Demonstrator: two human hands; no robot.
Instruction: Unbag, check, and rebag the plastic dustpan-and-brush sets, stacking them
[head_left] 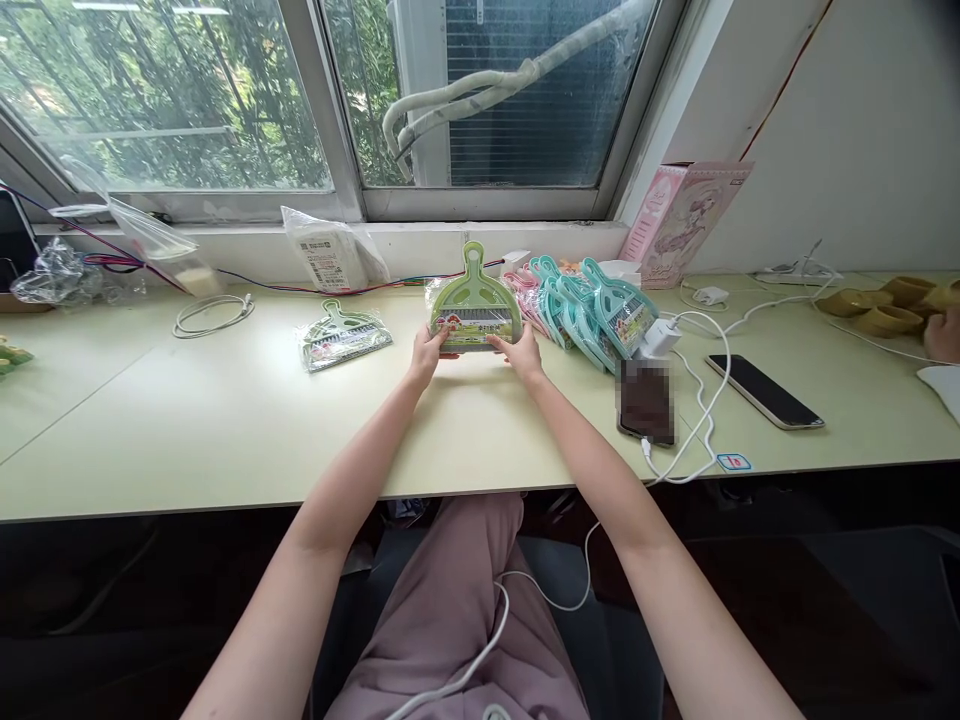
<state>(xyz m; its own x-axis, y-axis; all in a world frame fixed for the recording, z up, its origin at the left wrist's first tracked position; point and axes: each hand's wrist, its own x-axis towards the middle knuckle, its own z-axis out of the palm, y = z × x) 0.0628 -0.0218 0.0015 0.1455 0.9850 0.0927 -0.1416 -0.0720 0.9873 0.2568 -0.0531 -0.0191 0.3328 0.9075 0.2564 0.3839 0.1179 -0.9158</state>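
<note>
Between my two hands I hold a green mini dustpan and brush set (pixel 475 298) upright, its handle pointing up and a printed label across its lower part. My left hand (pixel 428 352) grips the lower left corner, thumb in front. At the lower right corner, my right hand (pixel 523 353) is closed on the same set. To the left lies another green dustpan set (pixel 345 335) in clear wrapping, flat on the table. Just right of my right hand is a pile of teal dustpan sets (pixel 592 312), with pink ones (pixel 527 292) behind.
A phone (pixel 646 402) with a white cable lies at the table's right front, near a second dark phone (pixel 765 391). A pink box (pixel 682 225) leans by the wall. At the far right a person's hand (pixel 943 335) rests near yellow-brown objects (pixel 889 305). A coiled cable (pixel 214 315) lies left.
</note>
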